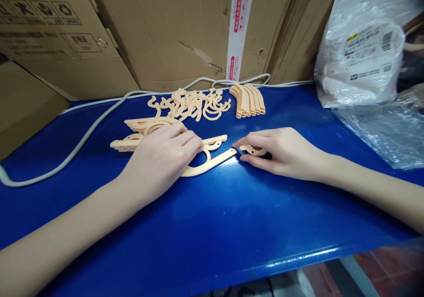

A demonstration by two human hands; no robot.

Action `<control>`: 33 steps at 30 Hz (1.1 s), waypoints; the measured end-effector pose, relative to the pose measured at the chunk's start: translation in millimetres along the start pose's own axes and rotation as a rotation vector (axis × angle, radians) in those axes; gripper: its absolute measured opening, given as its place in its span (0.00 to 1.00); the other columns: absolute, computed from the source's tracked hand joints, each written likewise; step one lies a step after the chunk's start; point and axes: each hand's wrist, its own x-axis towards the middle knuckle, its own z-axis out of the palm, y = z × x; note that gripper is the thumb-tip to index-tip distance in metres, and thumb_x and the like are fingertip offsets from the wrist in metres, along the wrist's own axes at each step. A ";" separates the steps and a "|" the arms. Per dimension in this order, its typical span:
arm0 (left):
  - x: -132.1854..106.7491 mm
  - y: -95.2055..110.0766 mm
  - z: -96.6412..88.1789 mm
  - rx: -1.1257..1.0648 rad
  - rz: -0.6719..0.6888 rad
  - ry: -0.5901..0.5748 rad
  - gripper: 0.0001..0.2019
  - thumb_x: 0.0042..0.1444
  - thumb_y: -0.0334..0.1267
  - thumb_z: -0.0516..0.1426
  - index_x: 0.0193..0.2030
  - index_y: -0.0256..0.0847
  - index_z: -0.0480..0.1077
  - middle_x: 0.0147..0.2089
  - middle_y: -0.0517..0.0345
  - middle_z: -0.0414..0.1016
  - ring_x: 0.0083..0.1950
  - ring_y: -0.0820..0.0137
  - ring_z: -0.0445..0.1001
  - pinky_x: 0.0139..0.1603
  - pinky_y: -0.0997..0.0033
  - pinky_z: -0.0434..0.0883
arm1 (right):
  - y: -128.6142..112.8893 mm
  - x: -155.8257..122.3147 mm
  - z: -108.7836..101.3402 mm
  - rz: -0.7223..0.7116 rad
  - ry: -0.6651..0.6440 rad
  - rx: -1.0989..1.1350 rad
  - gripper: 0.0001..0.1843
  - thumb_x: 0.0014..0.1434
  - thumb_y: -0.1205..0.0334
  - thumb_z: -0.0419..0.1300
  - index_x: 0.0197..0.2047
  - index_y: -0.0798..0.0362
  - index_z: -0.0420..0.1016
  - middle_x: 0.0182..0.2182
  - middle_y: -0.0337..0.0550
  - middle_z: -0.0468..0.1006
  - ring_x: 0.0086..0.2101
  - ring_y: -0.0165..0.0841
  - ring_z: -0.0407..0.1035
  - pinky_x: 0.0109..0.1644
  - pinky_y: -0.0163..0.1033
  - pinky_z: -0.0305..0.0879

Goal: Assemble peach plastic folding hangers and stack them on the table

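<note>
My left hand (165, 155) curls over a beige plastic folding hanger (212, 162), fingers closed around its middle. One curved arm of that hanger, with a hole at its tip, points toward my right hand (281, 151). Between that hand's thumb and fingers is a small curved beige hanger hook (253, 150), partly hidden by the palm. Behind and beside my left hand lies a stack of assembled hangers (127, 143), partly covered by it. Farther back are a loose heap of hooks (188, 104) and a row of curved hanger arms (248, 100).
Cardboard boxes (185, 32) stand along the back of the blue table (212, 226). A white cable (96, 124) runs along the left and rear. Clear plastic bags with a labelled white roll (367, 58) sit at the right. The table's front edge is near.
</note>
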 end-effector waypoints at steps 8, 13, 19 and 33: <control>1.4 1.7 -0.9 0.059 0.047 0.049 0.09 0.65 0.31 0.54 0.36 0.35 0.75 0.34 0.49 0.77 0.37 0.59 0.74 0.32 0.61 0.69 | 1.3 0.8 -3.0 -0.123 -0.039 0.166 0.14 0.69 0.62 0.51 0.49 0.55 0.76 0.40 0.45 0.81 0.38 0.33 0.75 0.42 0.36 0.66; 0.7 0.2 -1.8 0.076 0.066 0.030 0.11 0.66 0.32 0.52 0.38 0.36 0.75 0.35 0.49 0.77 0.37 0.59 0.74 0.32 0.61 0.70 | 2.0 -0.6 -2.7 -0.057 0.048 0.094 0.18 0.72 0.59 0.48 0.56 0.52 0.73 0.48 0.44 0.81 0.43 0.33 0.77 0.44 0.35 0.67; -0.2 -2.1 -3.2 0.033 0.065 -0.026 0.16 0.68 0.33 0.47 0.38 0.38 0.76 0.34 0.50 0.76 0.37 0.59 0.72 0.32 0.61 0.69 | 0.4 0.5 -4.4 0.035 0.059 0.019 0.19 0.72 0.55 0.47 0.58 0.53 0.71 0.39 0.44 0.84 0.35 0.35 0.78 0.36 0.36 0.66; -2.8 -4.0 -2.9 0.048 0.080 -0.008 0.15 0.68 0.29 0.46 0.41 0.38 0.75 0.42 0.50 0.80 0.42 0.59 0.74 0.36 0.61 0.68 | 2.0 1.1 -4.3 -0.036 0.052 -0.007 0.22 0.73 0.52 0.41 0.46 0.54 0.73 0.38 0.49 0.79 0.38 0.39 0.73 0.42 0.41 0.65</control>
